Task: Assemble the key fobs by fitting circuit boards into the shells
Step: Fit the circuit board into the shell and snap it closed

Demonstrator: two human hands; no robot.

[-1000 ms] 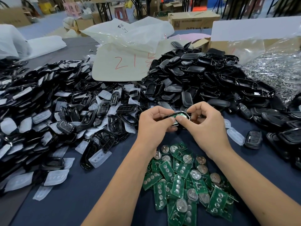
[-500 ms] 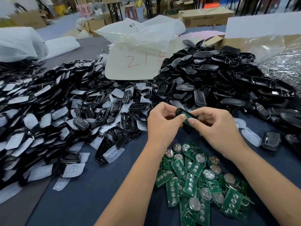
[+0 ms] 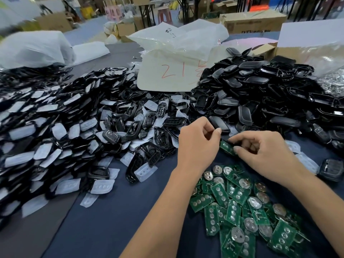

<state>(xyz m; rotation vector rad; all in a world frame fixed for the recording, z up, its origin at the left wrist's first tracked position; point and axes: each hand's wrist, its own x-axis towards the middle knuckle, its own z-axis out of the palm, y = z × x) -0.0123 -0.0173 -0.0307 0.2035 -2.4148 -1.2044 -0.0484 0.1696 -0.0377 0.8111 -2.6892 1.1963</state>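
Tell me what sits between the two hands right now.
In the head view, a green circuit board spans the gap between the left hand and the right hand; the right fingertips pinch it. Whether a shell surrounds it is unclear.

view count: one, head-worn, wide-angle; no second view, so no shared part
origin: above and behind the circuit board pile (image 3: 242,202), at the near edge of the table (image 3: 111,211)
facing: forward and down, across the boards toward the black shell heap (image 3: 260,94) beyond them
nearness: close; forearms enter from the bottom edge, left hand (image 3: 197,146) and right hand (image 3: 264,155) just past the boards
far field: cardboard boxes (image 3: 251,23) well behind the shell heap, blurred
distortion: edges bowed
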